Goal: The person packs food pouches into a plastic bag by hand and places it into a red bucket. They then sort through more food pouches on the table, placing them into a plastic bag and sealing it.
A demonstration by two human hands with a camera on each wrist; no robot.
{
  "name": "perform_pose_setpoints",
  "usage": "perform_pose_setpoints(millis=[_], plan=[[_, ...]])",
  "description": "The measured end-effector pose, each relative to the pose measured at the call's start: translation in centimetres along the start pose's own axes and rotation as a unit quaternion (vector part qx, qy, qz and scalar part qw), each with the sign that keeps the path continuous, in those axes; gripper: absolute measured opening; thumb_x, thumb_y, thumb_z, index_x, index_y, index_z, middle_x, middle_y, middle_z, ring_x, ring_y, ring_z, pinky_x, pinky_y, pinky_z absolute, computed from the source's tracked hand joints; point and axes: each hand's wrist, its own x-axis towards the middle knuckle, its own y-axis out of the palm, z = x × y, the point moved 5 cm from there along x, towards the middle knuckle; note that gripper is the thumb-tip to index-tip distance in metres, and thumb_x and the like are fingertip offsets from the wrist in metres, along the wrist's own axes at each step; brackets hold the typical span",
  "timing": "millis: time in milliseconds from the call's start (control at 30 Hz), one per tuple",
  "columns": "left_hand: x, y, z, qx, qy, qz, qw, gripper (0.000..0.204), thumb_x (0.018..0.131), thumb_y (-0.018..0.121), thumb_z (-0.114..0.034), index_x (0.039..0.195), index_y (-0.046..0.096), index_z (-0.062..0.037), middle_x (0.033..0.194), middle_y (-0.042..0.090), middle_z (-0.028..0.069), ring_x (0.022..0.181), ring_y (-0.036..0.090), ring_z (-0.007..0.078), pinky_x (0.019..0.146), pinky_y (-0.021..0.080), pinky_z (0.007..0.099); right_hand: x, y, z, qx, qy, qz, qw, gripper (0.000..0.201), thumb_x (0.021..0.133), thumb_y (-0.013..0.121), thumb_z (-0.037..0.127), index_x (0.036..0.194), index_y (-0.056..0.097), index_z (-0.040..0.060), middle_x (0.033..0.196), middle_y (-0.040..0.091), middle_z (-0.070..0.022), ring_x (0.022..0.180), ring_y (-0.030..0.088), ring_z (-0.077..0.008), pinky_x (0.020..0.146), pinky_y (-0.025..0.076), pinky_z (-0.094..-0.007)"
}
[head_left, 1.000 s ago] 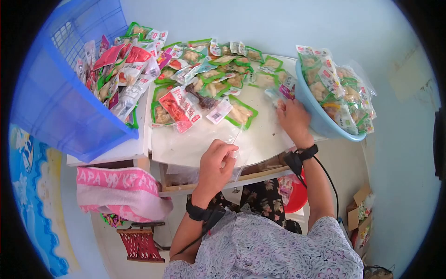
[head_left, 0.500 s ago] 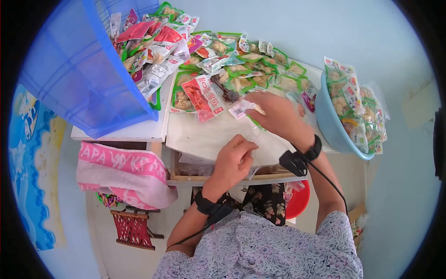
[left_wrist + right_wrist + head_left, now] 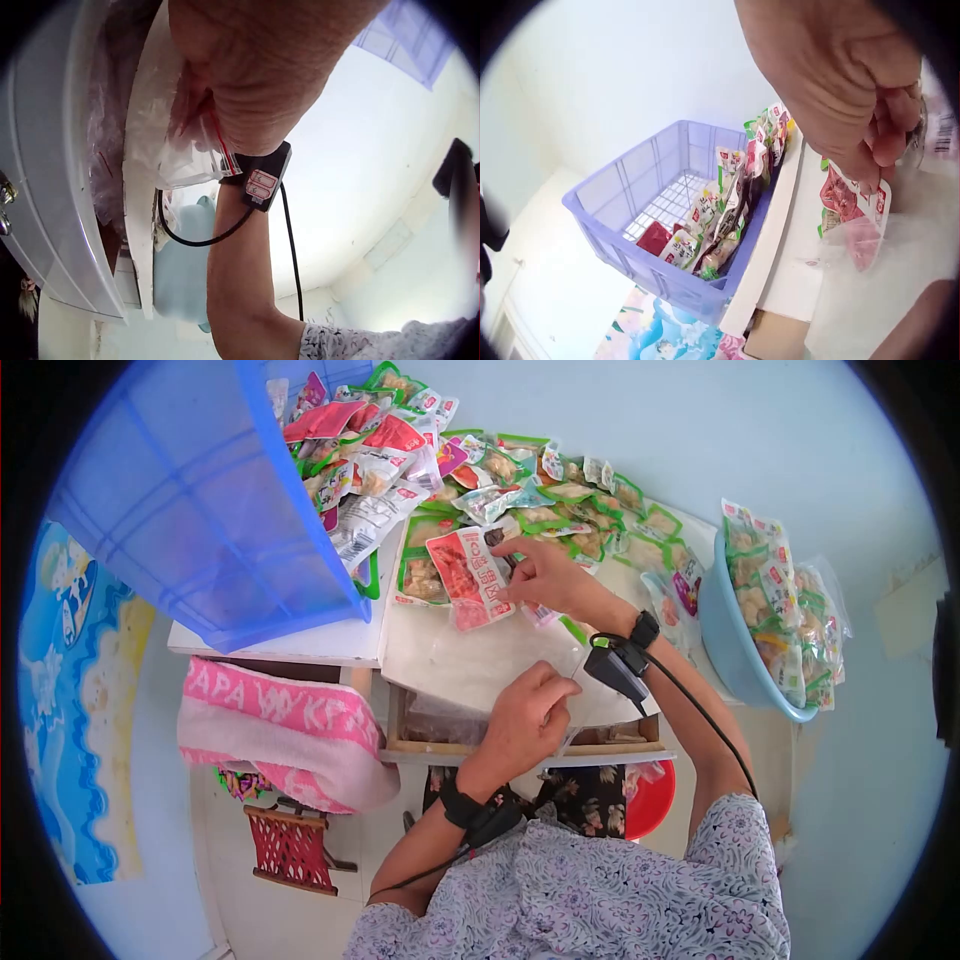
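Fingers of the left hand (image 3: 525, 718) pinch a clear zip bag (image 3: 169, 161) near the front edge of a white table (image 3: 435, 655). Just beyond, the bent fingers of the right hand (image 3: 555, 578) are at the edge of a red-and-white packet (image 3: 465, 582) lying on the tabletop; whether they grip it, I cannot tell. Farther back, heaped food packets (image 3: 566, 492) lie between a blue crate (image 3: 200, 530), left, and a light-blue basin (image 3: 725, 630), right.

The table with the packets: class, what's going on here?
A person's left hand holds a clear bag at the near edge of the table. Their right hand is at the edge of a red packet; whether it grips is unclear. More packets lie piled behind, with others in a basket on the left and a bowl on the right.
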Motion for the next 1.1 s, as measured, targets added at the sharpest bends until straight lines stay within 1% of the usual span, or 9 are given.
perform_pose_setpoints(millis=[200,300,500,533,700,833,933,1033,1100], plan=[[-0.2,0.1,0.2,-0.014,-0.036,0.019,0.999,0.026,0.081,0.063,0.007,0.104,0.072,-0.0013,0.088,0.061,0.0109,0.072,0.063,0.0220,0.066,0.052,0.0328,-3.6,-3.9,0.4,-0.002,-0.111,-0.110,0.988,0.051,0.090,0.071,0.001,0.138,0.058,0.0066,0.081,0.062,0.0015,0.065,0.056,-0.0057,0.054,0.043,-0.0225],[-0.1,0.2,0.0,-0.013,-0.051,0.026,0.998,0.027,0.082,0.063,0.007,0.105,0.072,-0.0017,0.089,0.061,0.0104,0.073,0.064,0.0211,0.067,0.053,0.0314,-7.5,-7.5,0.4,-0.080,-0.129,-0.213,0.965,0.049,0.091,0.069,-0.001,0.137,0.058,0.0071,0.081,0.062,0.0011,0.068,0.057,-0.0055,0.054,0.043,-0.0211],[-0.1,0.6,0.0,-0.024,-0.065,0.029,0.997,0.026,0.083,0.062,0.007,0.105,0.071,-0.0043,0.091,0.060,0.0099,0.074,0.064,0.0232,0.066,0.052,0.0334,-13.1,-12.9,-3.1,-0.044,-0.003,-0.373,0.927,0.046,0.089,0.067,0.000,0.134,0.057,0.0033,0.090,0.067,-0.0059,0.072,0.063,-0.0106,0.060,0.053,-0.0254],[0.0,0.6,0.0,-0.029,-0.063,0.024,0.997,0.026,0.083,0.062,0.007,0.104,0.070,-0.0051,0.091,0.059,0.0100,0.073,0.063,0.0243,0.064,0.050,0.0351,-13.4,-13.3,-3.9,-0.084,-0.006,-0.370,0.925,0.040,0.091,0.068,0.003,0.130,0.059,0.0024,0.097,0.069,-0.0078,0.076,0.067,-0.0134,0.066,0.056,-0.0287],[-0.1,0.6,0.0,-0.030,-0.077,0.032,0.996,0.028,0.083,0.062,0.008,0.106,0.071,-0.0047,0.090,0.059,0.0096,0.072,0.062,0.0224,0.064,0.050,0.0337,-13.2,-11.2,-3.4,-0.209,-0.088,-0.312,0.923,0.023,0.092,0.068,0.008,0.114,0.068,0.0001,0.097,0.073,-0.0136,0.083,0.072,-0.0240,0.076,0.057,-0.0359],[0.1,0.3,-0.2,-0.021,-0.081,0.050,0.995,0.026,0.086,0.061,0.008,0.107,0.073,-0.0022,0.094,0.063,0.0094,0.080,0.068,0.0200,0.073,0.057,0.0297,-10.2,-7.3,0.2,-0.227,-0.147,-0.225,0.936,0.019,0.092,0.067,0.010,0.110,0.072,0.0039,0.095,0.075,-0.0159,0.086,0.073,-0.0309,0.078,0.057,-0.0398],[-0.2,0.5,0.4,-0.029,-0.076,0.046,0.996,0.025,0.086,0.062,0.008,0.107,0.072,-0.0018,0.092,0.062,0.0102,0.081,0.068,0.0203,0.072,0.056,0.0299,-7.6,-2.3,4.4,-0.323,-0.246,-0.119,0.906,0.023,0.091,0.067,0.012,0.113,0.074,0.0113,0.108,0.073,-0.0113,0.103,0.069,-0.0300,0.082,0.057,-0.0415],[-0.1,0.3,0.2,-0.010,-0.057,0.041,0.997,0.025,0.081,0.063,0.007,0.103,0.070,-0.0037,0.089,0.060,0.0141,0.071,0.062,0.0291,0.064,0.050,0.0366,-5.3,3.3,6.8,-0.415,-0.305,0.009,0.857,0.029,0.092,0.070,0.014,0.121,0.072,0.0141,0.127,0.066,-0.0107,0.121,0.061,-0.0304,0.089,0.055,-0.0434],[0.0,0.0,-0.1,-0.006,-0.028,0.021,0.999,0.023,0.082,0.064,0.003,0.103,0.069,-0.0030,0.095,0.062,0.0182,0.083,0.065,0.0371,0.071,0.051,0.0451,-3.9,6.1,7.3,-0.467,-0.311,0.074,0.825,0.031,0.093,0.070,0.017,0.123,0.070,0.0147,0.135,0.061,-0.0113,0.128,0.056,-0.0311,0.092,0.055,-0.0441]])
